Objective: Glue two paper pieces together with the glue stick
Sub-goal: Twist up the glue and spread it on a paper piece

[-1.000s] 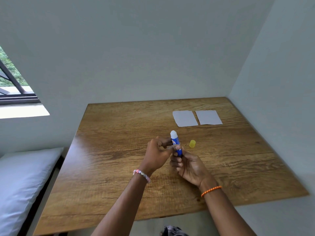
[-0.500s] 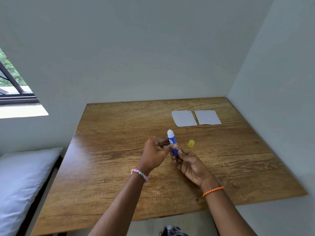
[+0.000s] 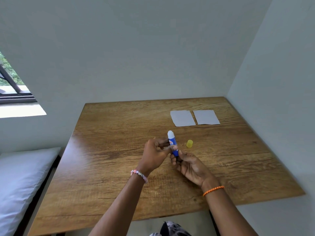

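Glue stick (image 3: 172, 143), uncapped with its white tip up, stands nearly upright above the middle of the wooden table (image 3: 105, 164), held between both my hands. My left hand (image 3: 156, 155) pinches the blue barrel at mid-height with thumb and fingers, and my right hand (image 3: 190, 166) grips its lower end with curled fingers. Yellow cap (image 3: 189, 143) stands on the table just right of the stick, and two paper pieces (image 3: 182, 118) (image 3: 206, 117) lie flat side by side, apart, near the far right corner.
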